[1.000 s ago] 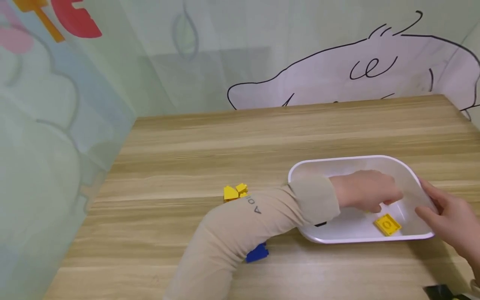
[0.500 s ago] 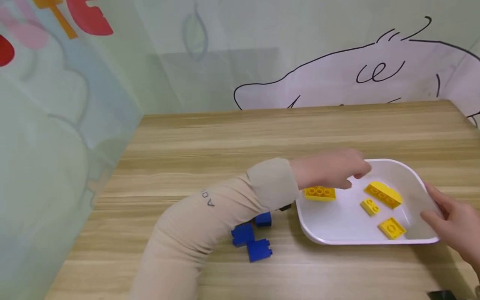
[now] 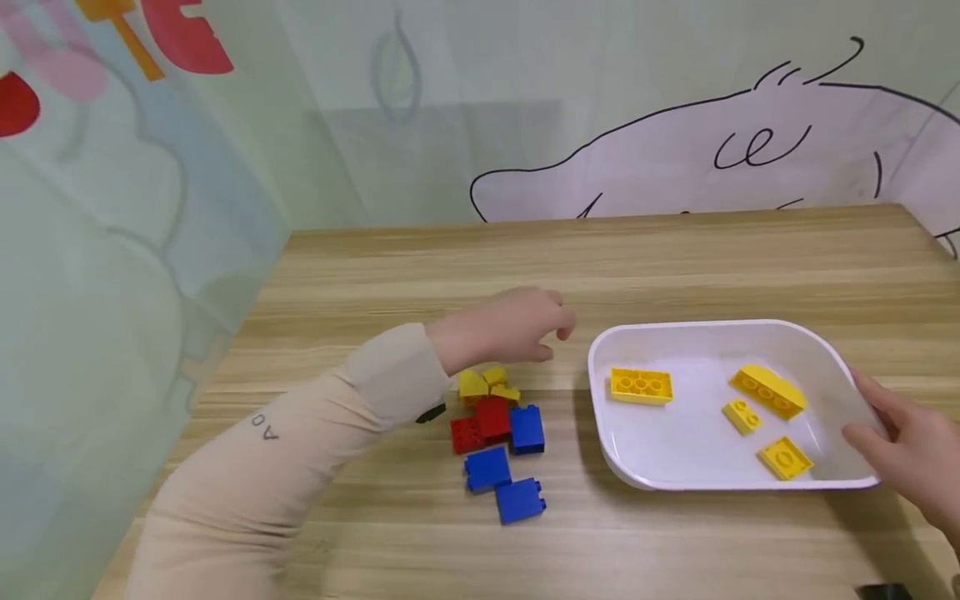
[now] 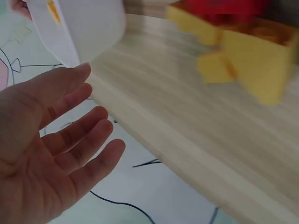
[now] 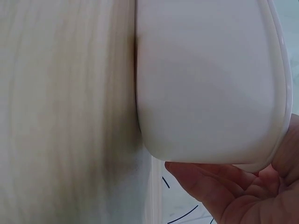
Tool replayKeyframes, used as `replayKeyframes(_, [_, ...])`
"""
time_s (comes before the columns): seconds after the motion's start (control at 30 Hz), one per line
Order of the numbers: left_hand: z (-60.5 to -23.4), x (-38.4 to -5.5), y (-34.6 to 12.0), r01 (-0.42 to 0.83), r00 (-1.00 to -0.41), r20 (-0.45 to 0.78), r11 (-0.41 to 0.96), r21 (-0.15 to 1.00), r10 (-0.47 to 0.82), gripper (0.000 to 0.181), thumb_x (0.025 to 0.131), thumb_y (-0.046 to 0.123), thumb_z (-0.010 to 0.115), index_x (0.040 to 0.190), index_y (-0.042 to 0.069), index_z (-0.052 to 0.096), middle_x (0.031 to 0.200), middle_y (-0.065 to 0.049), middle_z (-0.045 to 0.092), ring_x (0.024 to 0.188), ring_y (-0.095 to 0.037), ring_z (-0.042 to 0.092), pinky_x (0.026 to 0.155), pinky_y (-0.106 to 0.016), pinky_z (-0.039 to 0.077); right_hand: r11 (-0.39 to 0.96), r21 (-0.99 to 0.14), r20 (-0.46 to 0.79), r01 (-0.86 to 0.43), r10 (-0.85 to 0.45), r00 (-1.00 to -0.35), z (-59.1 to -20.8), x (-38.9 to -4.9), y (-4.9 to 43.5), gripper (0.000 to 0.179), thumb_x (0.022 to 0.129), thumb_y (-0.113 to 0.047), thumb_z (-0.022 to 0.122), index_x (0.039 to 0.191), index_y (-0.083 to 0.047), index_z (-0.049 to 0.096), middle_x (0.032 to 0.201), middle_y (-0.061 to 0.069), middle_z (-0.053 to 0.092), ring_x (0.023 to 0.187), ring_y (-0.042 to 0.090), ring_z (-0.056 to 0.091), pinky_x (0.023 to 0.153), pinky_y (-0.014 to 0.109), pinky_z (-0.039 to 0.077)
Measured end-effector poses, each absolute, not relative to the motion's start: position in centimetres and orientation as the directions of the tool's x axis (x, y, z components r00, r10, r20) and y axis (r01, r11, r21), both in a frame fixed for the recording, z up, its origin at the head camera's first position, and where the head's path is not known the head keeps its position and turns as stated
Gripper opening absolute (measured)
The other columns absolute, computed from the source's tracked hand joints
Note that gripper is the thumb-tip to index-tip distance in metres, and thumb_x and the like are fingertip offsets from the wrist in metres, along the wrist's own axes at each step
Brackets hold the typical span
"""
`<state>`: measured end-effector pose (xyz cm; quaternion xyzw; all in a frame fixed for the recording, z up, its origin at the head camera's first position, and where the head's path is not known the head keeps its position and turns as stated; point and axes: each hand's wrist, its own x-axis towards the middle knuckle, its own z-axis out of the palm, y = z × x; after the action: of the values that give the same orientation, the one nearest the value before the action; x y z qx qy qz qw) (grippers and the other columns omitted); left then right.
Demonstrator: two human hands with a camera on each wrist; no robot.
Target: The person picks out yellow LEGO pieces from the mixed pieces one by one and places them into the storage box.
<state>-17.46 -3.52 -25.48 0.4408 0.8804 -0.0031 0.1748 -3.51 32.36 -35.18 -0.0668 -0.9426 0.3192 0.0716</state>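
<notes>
Our L hand (image 3: 517, 323), mid-frame: empty, fingers loose. R hand (image 3: 911, 437) grips tray (image 3: 693, 446), lower R; we'd best brace it, pinching bricks (image 3: 492, 418) singly.

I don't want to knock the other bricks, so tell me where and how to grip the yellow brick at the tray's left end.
I'd pinch the yellow brick by its two long sides, from above: it lies hollow side up, longer than wide, with bare tray in front, while the tray's wall is close to its left end.
</notes>
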Motion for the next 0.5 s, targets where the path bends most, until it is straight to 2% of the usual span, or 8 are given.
replayKeyframes(0.2, [-27.0, -17.5, -6.3, 0.731, -0.574, -0.334, 0.652, 0.203, 0.748, 0.022, 0.088, 0.012, 0.063, 0.109, 0.007, 0.062, 0.108, -0.011, 0.060, 0.090, -0.021, 0.052, 0.083, -0.029, 0.046, 0.790, -0.610, 0.109, 0.064, 0.164, -0.981, -35.5, -3.6, 32.6, 0.055, 0.078, 0.007, 0.056, 0.129, 0.017, 0.039, 0.102, 0.047, 0.049, 0.060, -0.012, 0.040, 0.045, 0.011, 0.040])
replayKeyframes(0.5, [-28.7, -17.5, -6.9, 0.712, -0.575, -0.334, 0.658, 0.245, 0.747, 0.015, 0.087, 0.008, 0.061, 0.102, 0.007, 0.064, 0.101, -0.009, 0.062, 0.084, -0.020, 0.052, 0.076, -0.027, 0.045, 0.804, -0.589, 0.087, 0.086, 0.169, -0.982, -35.7, -3.7, 32.8, 0.057, 0.078, 0.004, 0.057, 0.131, 0.015, 0.038, 0.106, 0.046, 0.048, 0.060, -0.008, 0.041, 0.045, 0.011, 0.040])
